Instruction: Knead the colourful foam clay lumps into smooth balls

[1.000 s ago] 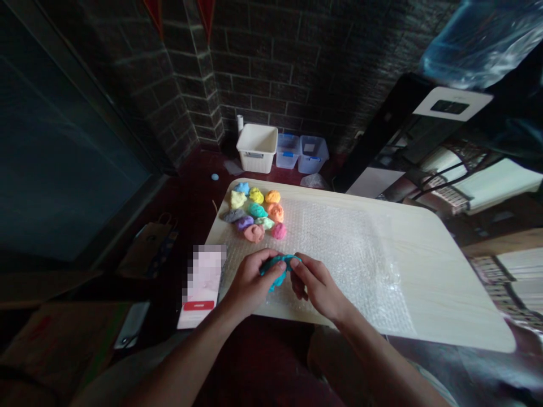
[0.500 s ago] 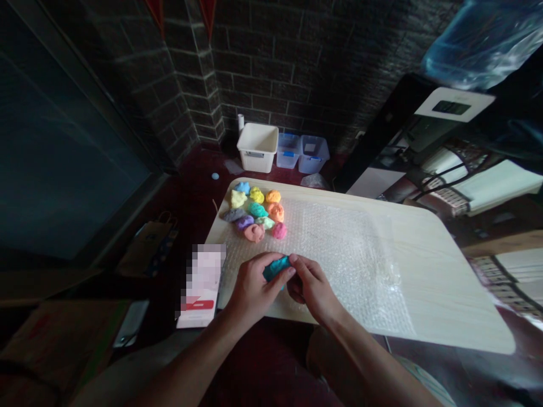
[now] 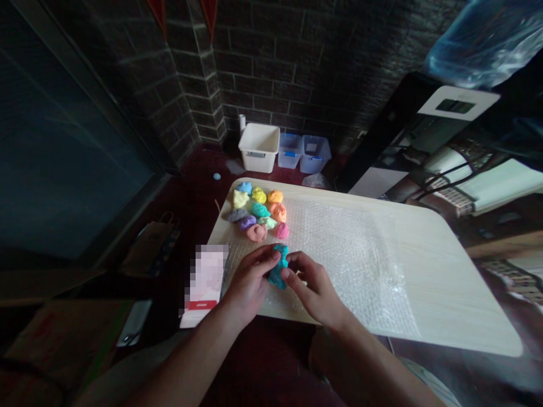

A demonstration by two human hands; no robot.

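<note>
It's perhaps a home (water dispenser (image 3: 456, 104), storage bins (image 3: 259, 161)).

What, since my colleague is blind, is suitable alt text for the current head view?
A person's left hand grips a teal lump while the right hand touches its edge, above bubble wrap on a pale table. Colourful lumps cluster toward the far left corner.

Head-worn, single view. Looking from above the near side of the table (image 3: 449, 271), forward and down; facing past left hand (image 3: 249, 281) and right hand (image 3: 314, 287) toward far brick wall (image 3: 265, 56); near to hands, well apart from wall.
</note>
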